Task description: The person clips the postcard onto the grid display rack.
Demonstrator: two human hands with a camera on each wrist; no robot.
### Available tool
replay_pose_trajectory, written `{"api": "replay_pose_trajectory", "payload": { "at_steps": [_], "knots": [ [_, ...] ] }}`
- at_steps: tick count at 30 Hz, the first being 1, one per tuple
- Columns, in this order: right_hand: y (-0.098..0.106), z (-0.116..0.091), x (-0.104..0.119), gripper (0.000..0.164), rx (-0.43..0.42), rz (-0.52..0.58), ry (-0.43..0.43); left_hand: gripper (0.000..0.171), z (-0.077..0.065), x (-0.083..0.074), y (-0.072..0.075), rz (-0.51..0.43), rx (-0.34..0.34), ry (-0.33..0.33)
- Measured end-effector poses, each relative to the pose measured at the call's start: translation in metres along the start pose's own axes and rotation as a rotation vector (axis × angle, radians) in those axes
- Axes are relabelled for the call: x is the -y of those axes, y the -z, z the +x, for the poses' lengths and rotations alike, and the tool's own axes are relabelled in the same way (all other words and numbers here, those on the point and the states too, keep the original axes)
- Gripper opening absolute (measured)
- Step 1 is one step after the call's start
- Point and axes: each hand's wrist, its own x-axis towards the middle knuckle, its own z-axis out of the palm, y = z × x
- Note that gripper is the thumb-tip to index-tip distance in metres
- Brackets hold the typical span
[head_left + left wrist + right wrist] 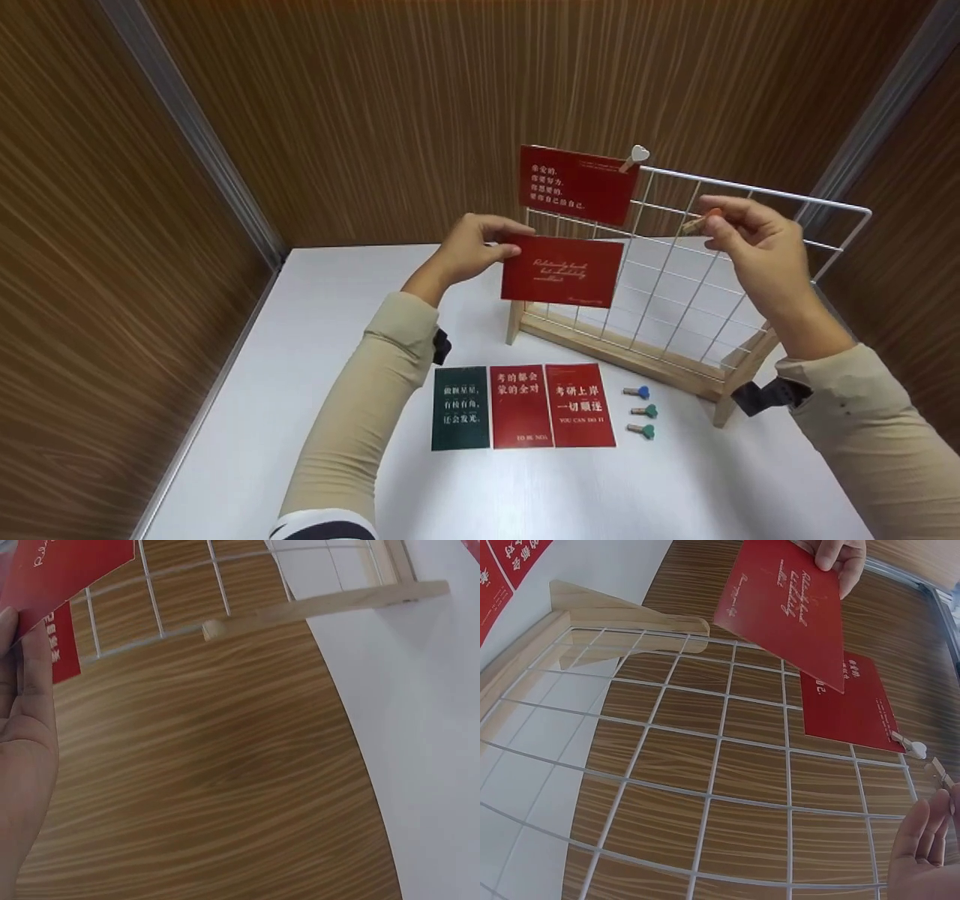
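My left hand (475,244) pinches the upper left corner of a red card (562,271) with pale script, held in front of the white wire grid (667,277). In my right hand (765,240) a small wooden clothespin (697,223) with an orange top is pinched between thumb and fingers, near the grid's upper part. Another red card (577,184) hangs at the grid's top left, held by a clothespin with a white heart (637,155). The right wrist view shows the held card (787,611) tilted close beside the hanging card (851,705).
A dark green card (460,427) and two red cards (521,420) lie in a row on the white table (315,315). Right of them are a blue-heart clothespin (636,392) and two green-heart clothespins (643,411). The grid stands in a wooden base (622,351). Wood-grain walls (375,112) surround the table.
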Motion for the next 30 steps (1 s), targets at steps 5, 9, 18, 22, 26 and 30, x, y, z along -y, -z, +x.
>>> {"api": "replay_pose_trajectory", "payload": {
  "at_steps": [5,9,18,22,26,30],
  "knots": [
    [0.003,0.003,0.005,0.022,0.008,-0.028,-0.014,0.027,0.011,-0.007,-0.011,-0.001,0.025,-0.024],
    [0.005,0.005,0.009,0.022,-0.004,-0.050,-0.031,0.027,0.018,-0.012,-0.018,0.001,0.040,-0.032],
    [0.006,0.015,0.016,0.022,-0.021,-0.121,-0.003,0.026,0.032,-0.023,-0.031,-0.034,0.065,-0.075],
    [0.005,0.018,0.018,0.024,-0.020,-0.150,0.000,0.026,0.037,-0.027,-0.037,-0.043,0.075,-0.063],
    [0.003,0.024,0.021,0.024,-0.021,-0.089,0.003,0.026,0.042,-0.032,-0.043,-0.055,0.063,-0.087],
    [0.003,0.029,0.026,0.023,-0.025,-0.134,0.000,0.026,0.047,-0.037,-0.048,-0.067,0.054,-0.125]
  ]
}}
